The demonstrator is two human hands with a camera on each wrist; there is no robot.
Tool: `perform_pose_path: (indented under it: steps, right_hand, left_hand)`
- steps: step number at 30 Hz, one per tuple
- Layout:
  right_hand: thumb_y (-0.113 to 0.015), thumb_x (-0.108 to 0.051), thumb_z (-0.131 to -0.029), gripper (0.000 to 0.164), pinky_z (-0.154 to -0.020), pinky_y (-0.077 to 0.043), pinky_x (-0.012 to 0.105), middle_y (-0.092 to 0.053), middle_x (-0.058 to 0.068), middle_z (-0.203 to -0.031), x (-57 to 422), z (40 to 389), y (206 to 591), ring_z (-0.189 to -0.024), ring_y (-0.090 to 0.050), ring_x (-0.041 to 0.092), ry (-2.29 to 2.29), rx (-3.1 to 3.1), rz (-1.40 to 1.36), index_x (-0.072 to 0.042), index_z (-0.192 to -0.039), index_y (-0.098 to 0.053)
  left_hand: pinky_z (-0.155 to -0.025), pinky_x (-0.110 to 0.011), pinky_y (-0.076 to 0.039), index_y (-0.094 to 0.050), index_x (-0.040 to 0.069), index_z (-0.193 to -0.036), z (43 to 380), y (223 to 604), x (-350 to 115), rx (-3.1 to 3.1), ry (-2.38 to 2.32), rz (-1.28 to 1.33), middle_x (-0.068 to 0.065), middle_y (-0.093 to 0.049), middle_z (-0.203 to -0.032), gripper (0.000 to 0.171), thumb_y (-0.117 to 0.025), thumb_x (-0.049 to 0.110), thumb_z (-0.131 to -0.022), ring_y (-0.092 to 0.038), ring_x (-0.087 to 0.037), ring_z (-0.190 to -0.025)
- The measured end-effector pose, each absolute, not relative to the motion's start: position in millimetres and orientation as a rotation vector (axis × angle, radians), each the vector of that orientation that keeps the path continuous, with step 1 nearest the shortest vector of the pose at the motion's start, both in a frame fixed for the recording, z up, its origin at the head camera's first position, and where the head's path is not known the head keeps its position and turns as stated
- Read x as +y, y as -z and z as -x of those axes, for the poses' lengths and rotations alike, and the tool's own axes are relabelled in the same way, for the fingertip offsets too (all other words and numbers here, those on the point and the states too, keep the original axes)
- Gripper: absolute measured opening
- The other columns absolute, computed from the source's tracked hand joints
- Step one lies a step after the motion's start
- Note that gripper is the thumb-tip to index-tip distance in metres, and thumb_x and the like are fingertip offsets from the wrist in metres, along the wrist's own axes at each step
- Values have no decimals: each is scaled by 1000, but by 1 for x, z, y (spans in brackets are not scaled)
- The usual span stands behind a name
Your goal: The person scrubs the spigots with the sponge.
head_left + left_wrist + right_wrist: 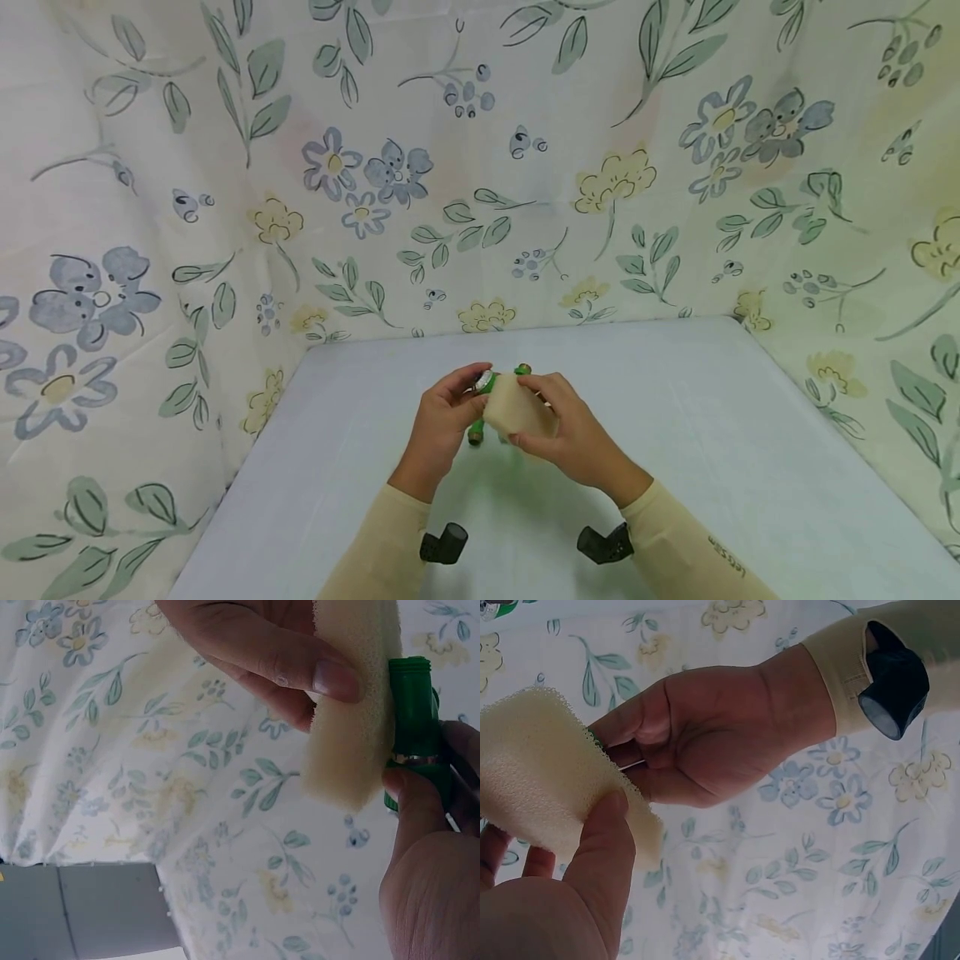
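Observation:
My right hand [573,429] grips a cream-coloured block of sponge [513,407], thumb on one face and fingers on the other. The left hand [441,421] pinches a green cylinder [415,712] with a threaded end and a silver band round it. In the left wrist view the sponge [352,712] stands upright along the cylinder's side, touching it or very close. The right wrist view shows the sponge [547,765] hiding the left fingertips [622,724] and most of what they hold.
A green piece with a brownish end [476,435] lies below the hands, and another green end [523,368] shows beyond them. The hands hide whether these join. Both are over a white-covered table [360,417], with a floral cloth [480,167] behind it.

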State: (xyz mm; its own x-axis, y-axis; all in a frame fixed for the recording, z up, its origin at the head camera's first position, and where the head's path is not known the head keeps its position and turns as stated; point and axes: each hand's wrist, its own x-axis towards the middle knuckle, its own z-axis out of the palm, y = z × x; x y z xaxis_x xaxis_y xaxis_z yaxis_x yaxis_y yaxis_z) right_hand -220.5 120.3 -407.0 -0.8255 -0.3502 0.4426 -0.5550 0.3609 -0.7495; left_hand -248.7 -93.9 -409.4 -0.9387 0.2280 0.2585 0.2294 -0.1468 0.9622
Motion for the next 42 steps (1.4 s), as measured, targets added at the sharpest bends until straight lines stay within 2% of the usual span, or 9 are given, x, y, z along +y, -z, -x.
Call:
perform_pose_path:
  steps: [6, 15, 27, 34, 42]
  right_hand:
    - [-76, -37, -82, 65, -79, -50, 38, -47, -6, -122, 124, 225, 410, -108, -47, 13, -1404, -2405, -794, -23, -139, -46]
    - [-77, -37, -82, 65, -80, -51, 39, -49, -1, -118, 129, 231, 408, -106, -48, 15, -1359, -2407, -717, -19, -137, -48]
    - [-77, -40, -81, 67, -82, -50, 42, -50, 1, -118, 142, 241, 409, -108, -48, 16, -1306, -2416, -691, -18, -138, -48]
    - [-75, -44, -82, 69, -76, -54, 43, -48, 2, -115, 151, 248, 413, -103, -48, 17, -1267, -2450, -475, -15, -138, -47]
    - [-71, -48, -83, 70, -76, -53, 40, -47, 2, -117, 147, 246, 419, -104, -47, 18, -1305, -2504, -494, -17, -140, -45]
  left_hand:
    - [-86, -37, -53, -60, 11, -129, 248, 409, -94, -2066, 2317, 562, -9, -54, -131, 48, -75, 16, -84, -56, -26, -115]
    - [-86, -36, -52, -60, 15, -128, 245, 406, -94, -2092, 2305, 591, -7, -54, -132, 46, -75, 17, -84, -55, -26, -115]
    - [-86, -36, -52, -57, 8, -131, 245, 404, -93, -2120, 2293, 617, -8, -59, -126, 50, -74, 16, -85, -57, -27, -111]
    - [-88, -41, -52, -59, 12, -129, 244, 403, -94, -2114, 2333, 633, -12, -58, -125, 46, -73, 18, -86, -58, -28, -111]
    - [-87, -39, -52, -59, 13, -129, 243, 404, -91, -2088, 2357, 625, -12, -60, -124, 44, -73, 16, -86, -58, -29, -111]
